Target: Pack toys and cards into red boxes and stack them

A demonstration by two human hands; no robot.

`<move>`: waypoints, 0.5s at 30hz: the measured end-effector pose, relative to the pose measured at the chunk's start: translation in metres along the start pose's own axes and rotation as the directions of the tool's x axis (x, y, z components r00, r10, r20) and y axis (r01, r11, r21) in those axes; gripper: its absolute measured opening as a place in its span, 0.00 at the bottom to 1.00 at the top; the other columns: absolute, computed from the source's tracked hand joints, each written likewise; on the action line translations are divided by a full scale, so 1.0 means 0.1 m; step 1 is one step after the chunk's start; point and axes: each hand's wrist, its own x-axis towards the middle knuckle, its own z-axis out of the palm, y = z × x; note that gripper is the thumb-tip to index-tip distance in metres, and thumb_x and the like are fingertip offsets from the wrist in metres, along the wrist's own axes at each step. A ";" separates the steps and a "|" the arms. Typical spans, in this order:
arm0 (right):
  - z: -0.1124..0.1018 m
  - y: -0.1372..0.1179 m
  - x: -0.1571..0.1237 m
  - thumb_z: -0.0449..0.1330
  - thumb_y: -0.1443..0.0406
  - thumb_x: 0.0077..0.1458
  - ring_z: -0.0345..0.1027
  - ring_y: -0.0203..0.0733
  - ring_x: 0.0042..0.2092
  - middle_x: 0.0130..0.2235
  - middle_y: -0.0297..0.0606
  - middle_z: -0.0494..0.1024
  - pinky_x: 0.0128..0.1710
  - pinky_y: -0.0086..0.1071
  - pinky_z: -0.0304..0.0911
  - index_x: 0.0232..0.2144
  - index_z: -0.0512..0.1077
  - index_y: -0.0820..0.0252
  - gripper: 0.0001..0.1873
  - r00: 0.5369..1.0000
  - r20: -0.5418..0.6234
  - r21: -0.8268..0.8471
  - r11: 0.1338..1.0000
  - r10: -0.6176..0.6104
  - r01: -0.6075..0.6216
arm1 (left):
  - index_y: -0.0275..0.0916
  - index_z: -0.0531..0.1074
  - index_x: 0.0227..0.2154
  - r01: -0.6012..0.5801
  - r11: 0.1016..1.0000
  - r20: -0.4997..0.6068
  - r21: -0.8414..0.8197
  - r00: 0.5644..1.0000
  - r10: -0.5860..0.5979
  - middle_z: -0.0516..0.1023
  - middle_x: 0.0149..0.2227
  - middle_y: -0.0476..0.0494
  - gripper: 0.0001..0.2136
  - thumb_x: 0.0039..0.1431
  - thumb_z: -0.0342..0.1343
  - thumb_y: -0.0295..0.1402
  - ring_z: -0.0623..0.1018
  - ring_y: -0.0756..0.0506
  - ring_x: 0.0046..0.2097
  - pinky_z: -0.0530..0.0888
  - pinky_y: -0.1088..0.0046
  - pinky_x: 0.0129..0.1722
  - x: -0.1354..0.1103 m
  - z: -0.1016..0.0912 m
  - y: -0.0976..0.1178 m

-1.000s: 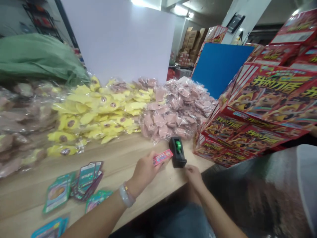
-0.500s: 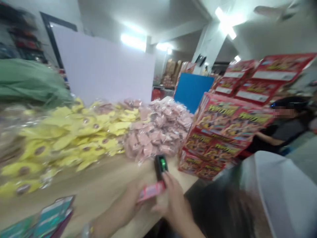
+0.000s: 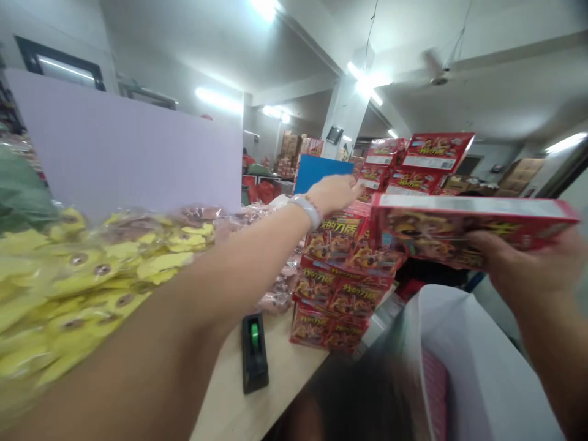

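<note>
My right hand [image 3: 528,269] grips the right end of a long red printed box [image 3: 459,223], held level in the air at the right. My left arm stretches far forward across the table, and my left hand [image 3: 335,193] reaches the box's left end, above the stack of red printed boxes [image 3: 342,282]. Its fingertips lie at the box's corner and are blurred, so I cannot make out whether they grip. A white bracelet sits on the left wrist.
A black tape dispenser [image 3: 254,352] with a green roll stands on the wooden table [image 3: 280,380]. Yellow bagged toys [image 3: 92,275] and pink bagged ones [image 3: 275,300] are heaped behind. A white board [image 3: 128,153] stands at the back. A white bag [image 3: 463,367] hangs below the box.
The view has swung upward. Both hands left the table near the tape dispenser and rose to the red boxes. The small pink packet is out of sight, and my right hand now holds a red box.
</note>
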 end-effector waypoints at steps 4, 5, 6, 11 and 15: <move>0.14 -0.11 0.21 0.56 0.39 0.36 0.62 0.37 0.21 0.22 0.36 0.71 0.22 0.31 0.58 0.27 0.71 0.58 0.30 0.880 0.375 -0.106 0.930 -0.291 0.352 | 0.38 0.70 0.47 0.013 1.000 0.242 0.012 0.970 -0.016 0.70 0.51 0.41 0.20 0.58 0.44 0.43 0.68 0.39 0.52 0.62 0.63 0.51 0.17 0.26 -0.05; 0.16 -0.15 0.23 0.55 0.38 0.37 0.60 0.36 0.20 0.20 0.35 0.70 0.20 0.30 0.58 0.26 0.70 0.57 0.30 0.835 0.418 -0.067 0.905 -0.357 0.421 | 0.40 0.69 0.48 0.009 1.000 0.268 0.008 0.963 -0.011 0.69 0.52 0.43 0.21 0.58 0.43 0.44 0.68 0.39 0.52 0.62 0.63 0.52 0.16 0.26 -0.09; 0.18 -0.17 0.24 0.54 0.38 0.37 0.60 0.35 0.19 0.20 0.34 0.70 0.20 0.30 0.57 0.26 0.70 0.57 0.30 0.811 0.419 -0.034 0.886 -0.407 0.462 | 0.41 0.67 0.49 0.003 1.000 0.286 0.002 0.958 -0.004 0.68 0.53 0.44 0.21 0.58 0.42 0.45 0.67 0.39 0.53 0.61 0.62 0.53 0.14 0.25 -0.12; 0.24 0.08 0.17 0.55 0.39 0.39 0.68 0.42 0.24 0.25 0.40 0.75 0.23 0.32 0.61 0.28 0.69 0.58 0.29 0.895 0.282 -0.072 0.923 -0.346 0.379 | 0.44 0.63 0.53 -0.041 0.998 0.291 -0.039 0.955 0.051 0.63 0.57 0.46 0.21 0.60 0.41 0.44 0.65 0.41 0.56 0.58 0.63 0.56 0.08 0.17 -0.21; 0.21 0.40 0.07 0.57 0.41 0.39 0.68 0.45 0.23 0.22 0.40 0.75 0.21 0.34 0.60 0.26 0.68 0.56 0.25 0.910 0.349 -0.152 0.944 -0.226 0.293 | 0.45 0.68 0.48 -0.041 0.994 0.195 -0.097 0.979 0.059 0.69 0.53 0.49 0.18 0.57 0.48 0.42 0.69 0.44 0.52 0.62 0.67 0.53 0.09 0.20 -0.20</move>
